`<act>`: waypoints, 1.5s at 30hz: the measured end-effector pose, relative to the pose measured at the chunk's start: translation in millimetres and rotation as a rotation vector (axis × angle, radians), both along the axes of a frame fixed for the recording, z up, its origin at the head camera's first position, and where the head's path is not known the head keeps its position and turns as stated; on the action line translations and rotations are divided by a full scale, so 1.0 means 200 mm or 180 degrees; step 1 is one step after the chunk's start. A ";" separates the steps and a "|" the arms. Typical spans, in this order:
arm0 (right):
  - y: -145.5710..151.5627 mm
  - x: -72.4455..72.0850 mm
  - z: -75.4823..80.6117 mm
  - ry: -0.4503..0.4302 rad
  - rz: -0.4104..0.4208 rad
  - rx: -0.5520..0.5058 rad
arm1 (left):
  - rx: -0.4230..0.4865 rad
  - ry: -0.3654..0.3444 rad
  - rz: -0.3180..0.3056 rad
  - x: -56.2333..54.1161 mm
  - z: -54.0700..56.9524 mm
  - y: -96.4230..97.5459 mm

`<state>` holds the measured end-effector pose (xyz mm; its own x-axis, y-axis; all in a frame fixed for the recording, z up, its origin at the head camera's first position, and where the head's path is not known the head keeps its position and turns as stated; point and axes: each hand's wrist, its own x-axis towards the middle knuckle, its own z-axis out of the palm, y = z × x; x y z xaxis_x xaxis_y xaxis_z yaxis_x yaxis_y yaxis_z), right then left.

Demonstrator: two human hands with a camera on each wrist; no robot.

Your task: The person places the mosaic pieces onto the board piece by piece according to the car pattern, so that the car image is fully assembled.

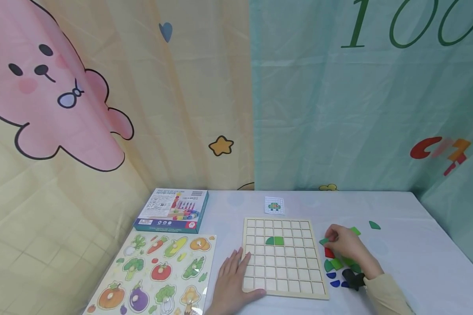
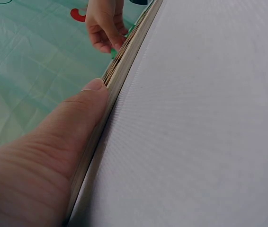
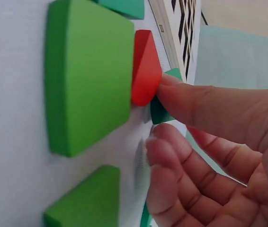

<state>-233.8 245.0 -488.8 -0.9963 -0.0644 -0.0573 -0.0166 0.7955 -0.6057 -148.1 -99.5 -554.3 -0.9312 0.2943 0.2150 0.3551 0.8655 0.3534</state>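
A wooden grid board (image 1: 285,293) lies on the table, holding a dark green quarter-round block (image 1: 270,241) and a light green square block (image 1: 278,240) side by side. My left hand (image 1: 231,282) rests at the board's lower left corner, fingers spread, its thumb (image 2: 89,101) along the near edge. Just past the right edge, my right hand (image 1: 348,245) pinches a dark green block (image 3: 160,112) between thumb and fingertips. A red block (image 3: 147,71) lies right beside the thumb. Light green blocks (image 1: 336,264) and blue half-round blocks (image 1: 335,283) lie below the hand.
A small pattern card (image 1: 274,205) lies behind the board. At left are a vegetable sticker sheet (image 1: 146,262) and a flat box (image 1: 171,210). A lone green block (image 1: 374,225) lies far right. The right wrist carries a black device (image 1: 352,279).
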 end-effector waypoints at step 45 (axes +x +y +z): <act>-0.31 0.04 0.03 0.0318 0.0249 -0.1220 | -0.0007 0.0004 0.0009 0.00 0.01 0.00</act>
<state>-226.0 182.1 -482.2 -0.9870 -0.1383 0.0825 -0.1420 0.5061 -0.8507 -147.1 -99.3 -552.3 -0.9317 0.2923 0.2155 0.3532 0.8672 0.3510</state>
